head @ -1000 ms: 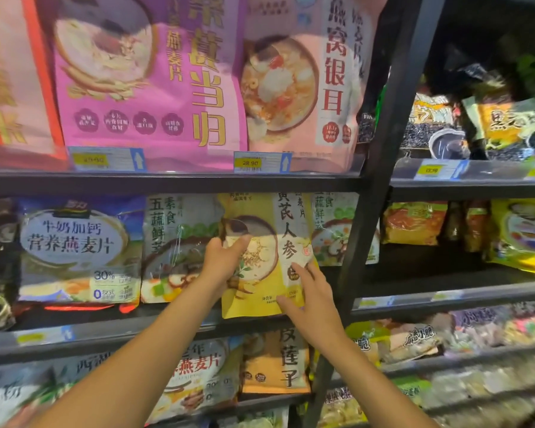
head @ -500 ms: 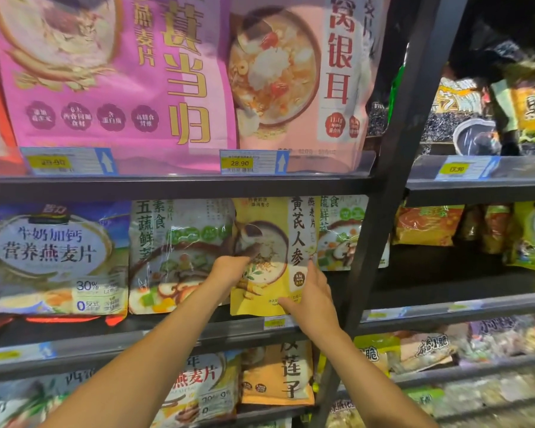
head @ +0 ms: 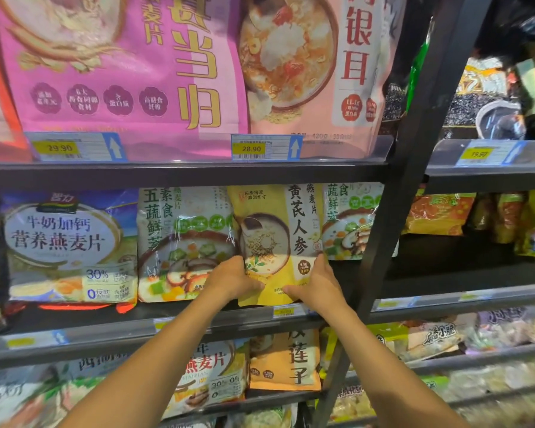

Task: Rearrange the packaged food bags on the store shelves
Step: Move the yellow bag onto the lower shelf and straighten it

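View from the head, facing dark metal store shelving. Both hands hold one yellow bag on the middle shelf.

Left hand: grips the bag's lower left edge, thumb on the printed front, fingers curled round behind.

Right hand: grips the lower right edge in the same way, thumb on the front near the bottom, fingers wrapped round the side. The two thumbs point toward each other and lie close together.

Yellow bag: upright, face forward, its top just under the upper shelf. Its bottom edge lies just above the middle shelf's front rail; whether it rests on the shelf cannot be told. It overlaps the front of a green-and-white bag to its left, and a second bag of the same print stands just beside it on the right, against the upright post.

Further left on the same shelf stands a blue bag. On the upper shelf a purple bag and a pink bag stand side by side, with a price tag reading 28.90 on the rail below them. On the shelf beneath the hands stands an orange bag.
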Demonstrator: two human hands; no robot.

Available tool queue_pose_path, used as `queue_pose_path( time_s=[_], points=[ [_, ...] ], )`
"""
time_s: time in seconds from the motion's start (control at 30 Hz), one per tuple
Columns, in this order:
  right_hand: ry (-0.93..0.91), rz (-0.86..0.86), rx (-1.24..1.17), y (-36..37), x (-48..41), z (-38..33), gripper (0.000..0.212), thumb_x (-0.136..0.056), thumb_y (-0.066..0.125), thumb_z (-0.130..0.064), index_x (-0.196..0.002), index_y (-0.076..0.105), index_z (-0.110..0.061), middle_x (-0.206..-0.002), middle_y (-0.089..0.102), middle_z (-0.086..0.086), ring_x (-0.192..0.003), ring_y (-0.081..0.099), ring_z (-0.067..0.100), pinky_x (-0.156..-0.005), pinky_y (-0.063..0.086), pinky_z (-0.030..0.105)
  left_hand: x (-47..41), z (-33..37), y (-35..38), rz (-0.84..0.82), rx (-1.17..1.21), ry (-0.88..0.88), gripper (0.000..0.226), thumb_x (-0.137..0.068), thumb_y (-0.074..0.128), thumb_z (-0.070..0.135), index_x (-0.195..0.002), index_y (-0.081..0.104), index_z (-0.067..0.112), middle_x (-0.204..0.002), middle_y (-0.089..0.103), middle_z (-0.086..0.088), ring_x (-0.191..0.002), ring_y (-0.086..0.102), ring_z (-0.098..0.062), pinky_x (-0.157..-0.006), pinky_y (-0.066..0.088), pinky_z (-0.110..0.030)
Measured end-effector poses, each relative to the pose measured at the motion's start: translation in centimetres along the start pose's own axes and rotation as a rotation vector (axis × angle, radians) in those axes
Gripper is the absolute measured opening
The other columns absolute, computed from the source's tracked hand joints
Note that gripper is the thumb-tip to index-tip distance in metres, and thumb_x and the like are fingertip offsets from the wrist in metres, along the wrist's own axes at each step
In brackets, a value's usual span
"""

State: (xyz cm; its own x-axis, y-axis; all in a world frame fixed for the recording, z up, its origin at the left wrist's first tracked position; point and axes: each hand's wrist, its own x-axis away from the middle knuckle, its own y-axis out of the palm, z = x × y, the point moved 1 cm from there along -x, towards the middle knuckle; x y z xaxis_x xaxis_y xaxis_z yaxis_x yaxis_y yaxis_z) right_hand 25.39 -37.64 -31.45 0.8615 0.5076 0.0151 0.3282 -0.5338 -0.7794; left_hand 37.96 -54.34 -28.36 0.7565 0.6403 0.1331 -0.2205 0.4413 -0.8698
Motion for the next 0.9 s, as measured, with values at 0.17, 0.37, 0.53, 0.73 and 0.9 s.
queue_pose_path(
  time_s=[0.17, 0.37, 0.53, 0.73, 0.9],
  points=[
    [0.072, 0.036, -0.06, 0.3, -0.5, 0.1, 0.132, -0.069, 0.092, -0.046, -0.162, 0.005, -0.013, -0.16, 0.023, 0.014, -0.142, 0.041, 0.033, -0.108, 0.046, 0.043, 0.3, 0.6, 1.5, 0.046, 0.255, -0.061, 0.038, -0.084, 0.082, 0.034, -0.1, 0.054, 0.013, -0.09, 0.074, -0.005, -0.08, 0.075, -0.021, -0.076, 0.062, -0.043],
    [0.11, 0.108, -0.079, 1.0, -1.4, -0.4, 0.109, -0.069, 0.093, -0.041, -0.149, 0.024, -0.013, -0.155, 0.03, 0.012, -0.138, 0.045, 0.036, -0.104, 0.051, 0.047, -0.5, 1.8, 2.7, 0.097, 0.305, -0.103, 0.034, -0.091, 0.075, 0.032, -0.105, 0.051, 0.012, -0.098, 0.057, -0.003, -0.094, 0.059, -0.026, -0.071, 0.046, -0.035],
    [0.177, 0.078, -0.036, 1.0, -3.2, -0.7, 0.092, -0.076, 0.089, -0.042, -0.143, 0.035, -0.01, -0.15, 0.033, 0.011, -0.134, 0.049, 0.037, -0.101, 0.051, 0.046, -1.8, 2.4, 4.2, 0.12, 0.463, -0.096, 0.024, -0.094, 0.071, 0.027, -0.103, 0.052, 0.014, -0.109, 0.063, -0.006, -0.098, 0.06, -0.025, -0.078, 0.048, -0.034],
    [0.177, 0.097, -0.068, 1.8, -5.0, -0.8, 0.106, -0.074, 0.089, -0.046, -0.154, 0.029, -0.013, -0.145, 0.038, 0.016, -0.126, 0.053, 0.04, -0.102, 0.052, 0.044, -3.8, 2.8, 4.3, 0.114, 0.511, -0.13, 0.029, -0.098, 0.061, 0.023, -0.115, 0.066, -0.001, -0.114, 0.071, -0.02, -0.107, 0.066, -0.037, -0.089, 0.054, -0.039],
    [0.136, 0.138, -0.086, 2.3, -5.7, -0.7, 0.127, -0.066, 0.092, -0.047, -0.162, 0.011, -0.024, -0.154, 0.03, 0.015, -0.124, 0.054, 0.036, -0.102, 0.054, 0.041, -4.5, 2.6, 4.4, 0.097, 0.541, -0.191, 0.039, -0.099, 0.059, 0.026, -0.122, 0.068, -0.004, -0.121, 0.069, -0.021, -0.113, 0.064, -0.037, -0.092, 0.051, -0.037]
  ],
)
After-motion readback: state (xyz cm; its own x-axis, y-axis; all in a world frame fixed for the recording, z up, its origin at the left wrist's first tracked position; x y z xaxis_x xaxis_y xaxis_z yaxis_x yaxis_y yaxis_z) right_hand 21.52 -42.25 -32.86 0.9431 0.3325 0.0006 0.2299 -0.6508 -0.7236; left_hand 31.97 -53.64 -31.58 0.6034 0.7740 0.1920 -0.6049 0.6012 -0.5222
